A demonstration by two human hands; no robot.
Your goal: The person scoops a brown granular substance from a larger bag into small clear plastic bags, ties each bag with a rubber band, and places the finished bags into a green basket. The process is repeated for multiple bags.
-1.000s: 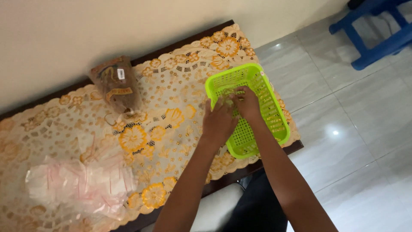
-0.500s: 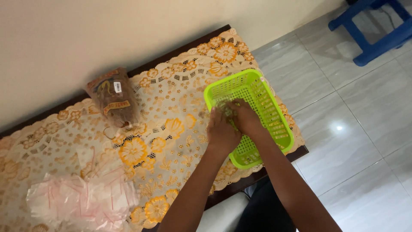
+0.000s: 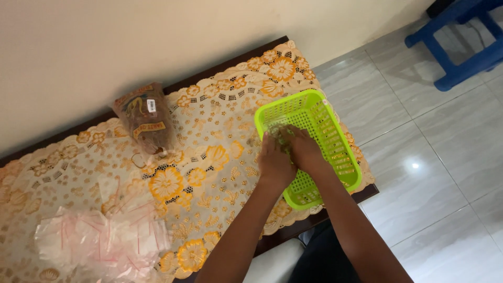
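Observation:
A lime-green plastic basket [image 3: 335,144] lies on a table covered by a lace cloth with orange flowers [image 3: 209,157]. Both my hands are together inside the basket's near-left part. My left hand [image 3: 273,160] and my right hand [image 3: 304,152] pinch a small clear packet [image 3: 283,137] between their fingertips; its contents are too small to make out. A brown bag with a printed label [image 3: 146,123] stands to the left of the basket, near the wall.
A heap of clear small bags with red strips [image 3: 99,241] lies at the table's near left. The dark table edge [image 3: 335,209] runs just under the basket. A blue plastic stool [image 3: 461,42] stands on the tiled floor at far right.
My hands stay together in the basket, fingers working at the small packet. The view has shifted slightly, so the basket and bag sit a little differently in frame.

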